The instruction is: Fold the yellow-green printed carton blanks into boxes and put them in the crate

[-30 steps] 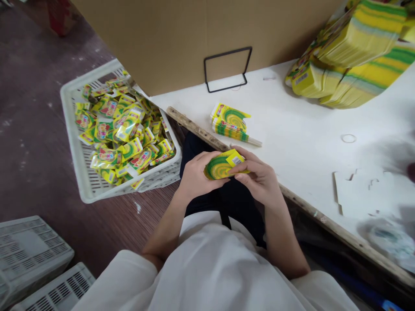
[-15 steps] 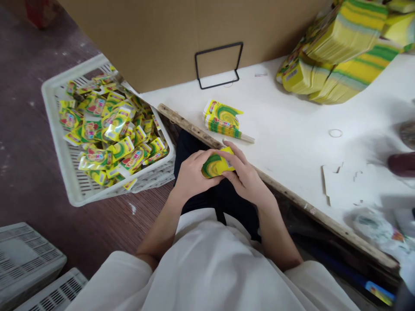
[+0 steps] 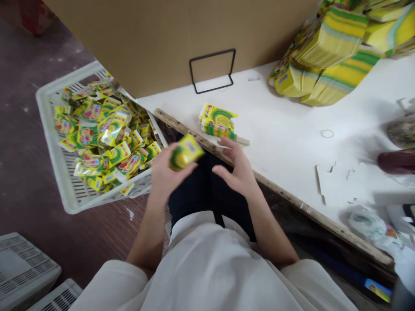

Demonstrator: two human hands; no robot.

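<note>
My left hand is closed on a small yellow and green printed box, blurred by motion, beside the right rim of a white plastic basket. Many similar yellow and green boxes lie heaped in that basket. Over my lap, near the table edge, my right hand is open with its fingers apart and nothing in them. Just beyond its fingertips, a small stack of flat printed cartons rests on the white table.
Large bundles of flat yellow cartons stand at the table's back right. A brown cardboard sheet rises behind a black wire frame. A white cardboard piece lies at right. Grey crates sit on the floor at lower left.
My hands have parted. The left one has carried the box leftward towards the basket, while the right one has let go of it and opened. The view has shifted slightly.
</note>
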